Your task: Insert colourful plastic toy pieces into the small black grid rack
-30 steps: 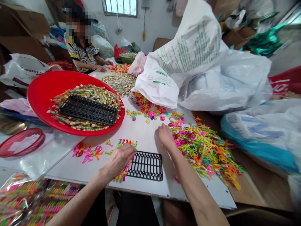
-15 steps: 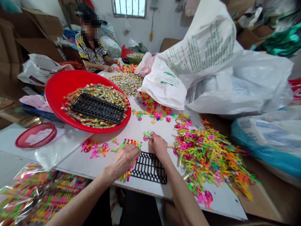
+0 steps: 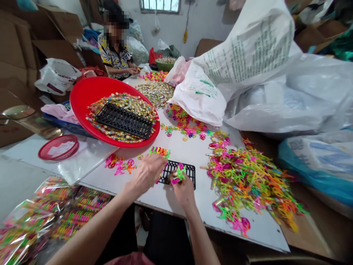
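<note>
A black plastic grid tray [image 3: 190, 172] lies on the white table, its left part lined with small colourful pieces [image 3: 160, 151]. My left hand [image 3: 151, 169] rests over that filled side with fingers bent together; whatever they hold is hidden. Over the tray's middle, my right hand [image 3: 182, 189] grips green and magenta plastic figures [image 3: 179, 174]. Left of my left hand lie a few loose pink, red and orange figures [image 3: 120, 165]. A large pile of similar colourful figures [image 3: 245, 180] spreads over the right of the table.
A red basin [image 3: 91, 92] of small sticks bears another black grid [image 3: 124, 120]. A pink basket [image 3: 58, 147] is at the left. White sacks [image 3: 204, 95] stand behind. Across the table sits a person [image 3: 117, 55]. Bagged pieces [image 3: 33, 217] lie at lower left.
My right hand has drawn back toward me over the tray, and the green and magenta figures that lay beyond it are now in its fingers. The view has shifted slightly.
</note>
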### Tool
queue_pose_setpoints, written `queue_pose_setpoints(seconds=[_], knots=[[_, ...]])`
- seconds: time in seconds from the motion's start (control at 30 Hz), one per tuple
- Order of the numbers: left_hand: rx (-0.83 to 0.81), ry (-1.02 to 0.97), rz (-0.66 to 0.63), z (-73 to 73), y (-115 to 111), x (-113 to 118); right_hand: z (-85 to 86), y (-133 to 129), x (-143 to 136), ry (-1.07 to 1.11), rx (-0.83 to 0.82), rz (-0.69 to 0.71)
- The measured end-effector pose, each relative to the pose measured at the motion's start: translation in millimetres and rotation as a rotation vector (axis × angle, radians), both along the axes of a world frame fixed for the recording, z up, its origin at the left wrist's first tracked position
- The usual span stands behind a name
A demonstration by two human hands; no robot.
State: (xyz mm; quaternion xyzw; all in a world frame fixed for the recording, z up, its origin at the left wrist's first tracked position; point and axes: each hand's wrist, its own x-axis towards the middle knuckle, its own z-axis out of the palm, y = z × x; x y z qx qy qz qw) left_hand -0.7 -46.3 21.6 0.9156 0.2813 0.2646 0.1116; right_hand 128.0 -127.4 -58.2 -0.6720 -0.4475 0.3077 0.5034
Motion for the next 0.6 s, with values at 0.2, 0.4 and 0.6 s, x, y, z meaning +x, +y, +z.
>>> queue_pose_setpoints(seconds=[0.2, 0.4, 0.6], knots=[[-0.108, 0.008, -0.080, -19.6, -32.2, -18.6, -19.3, 3.9, -21.1, -0.263, 0.072, 0.004], [-0.129, -0.070, -0.098, -23.3, -33.5, -18.1, -17.4, -3.9, -12.0, -0.500, 0.083, 0.126], [0.019, 0.026, -0.129, -25.7, -37.5, -13.6, -15.5, -1.0, -19.2, -0.661, -0.018, 0.217]])
